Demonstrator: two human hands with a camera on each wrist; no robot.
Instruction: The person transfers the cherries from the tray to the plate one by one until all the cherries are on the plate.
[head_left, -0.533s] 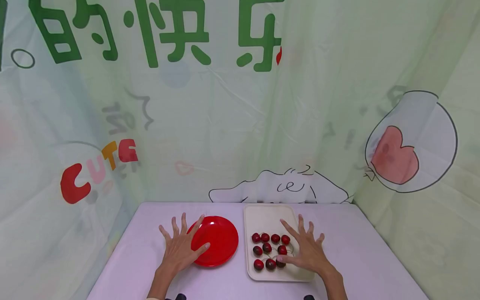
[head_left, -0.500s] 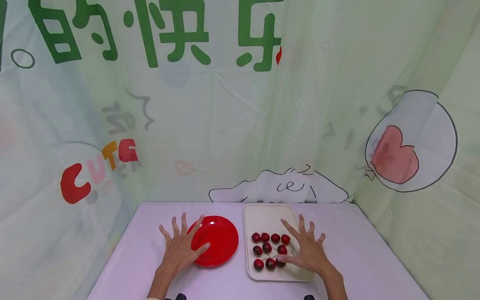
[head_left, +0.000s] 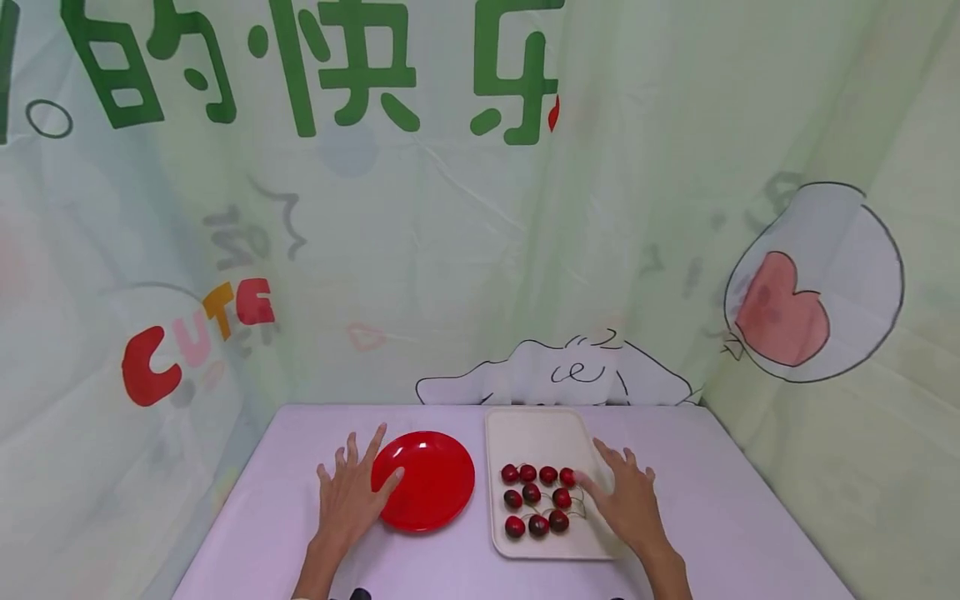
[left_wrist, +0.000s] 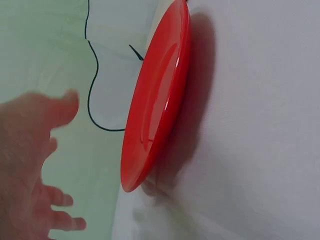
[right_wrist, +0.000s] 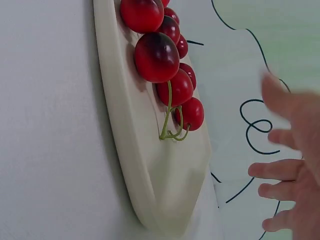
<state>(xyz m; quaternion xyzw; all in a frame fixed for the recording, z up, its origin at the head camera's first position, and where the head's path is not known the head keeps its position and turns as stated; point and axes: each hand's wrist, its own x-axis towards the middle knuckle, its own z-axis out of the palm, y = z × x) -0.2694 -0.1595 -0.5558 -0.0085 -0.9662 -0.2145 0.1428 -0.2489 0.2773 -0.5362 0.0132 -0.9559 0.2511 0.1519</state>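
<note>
Fingers on the left hand point(head_left: 348, 496) and the right hand point(head_left: 628, 500) had drawn closer together than half a second earlier, and the right thumb had shifted off a cherry it had partly covered. Both hands hung with their fingers loosely spread, holding nothing. Cherries point(head_left: 531, 493) lay to the inner side of the right hand, on a cream tray point(head_left: 536, 429); just inside the left hand, a red plate point(head_left: 423, 482) rested on the tabletop point(head_left: 705, 500).

Each cherry looked light, round and glossy, so it would probably slip or roll under a careless push. Real fruit would likely bruise if squeezed hard, though whether these were real could not be told. Thin green stems point(right_wrist: 169, 100) seemed bendy and apt to tangle or snap; a gentle thumb-and-finger pinch around a cherry's widest part looked surer. Those nearest the right thumb seemed easiest to reach. Both plate and tray appeared stiff and fairly light, best held by the rim closest to either hand.
</note>
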